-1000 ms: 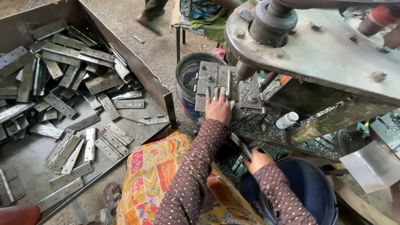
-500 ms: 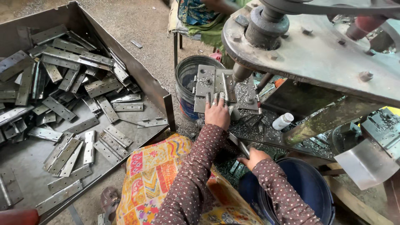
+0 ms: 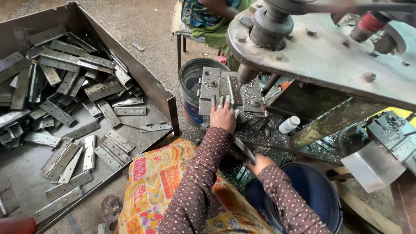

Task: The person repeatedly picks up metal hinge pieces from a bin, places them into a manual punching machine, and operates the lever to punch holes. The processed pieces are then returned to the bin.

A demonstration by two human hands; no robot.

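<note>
**Left hand pressing the hinge plate under the drill**

Here the left hand (image 3: pixel 223 116) is lying with fingers (image 3: pixel 221 102) spread flat on the metal hinge plate (image 3: pixel 216 84), its long axis running away from her, beneath the drill bit (image 3: pixel 245 76). The right hand (image 3: pixel 259 164) is gripping another metal strip (image 3: pixel 243 148), nearer her body.

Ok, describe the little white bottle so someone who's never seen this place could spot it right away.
Find the big grey metal machine plate along the top right. Under its lower edge, right of the person's left hand on the drilling jig, stands the small white bottle. It is the only white, rounded thing among dark metal shavings and flat grey parts.
</note>
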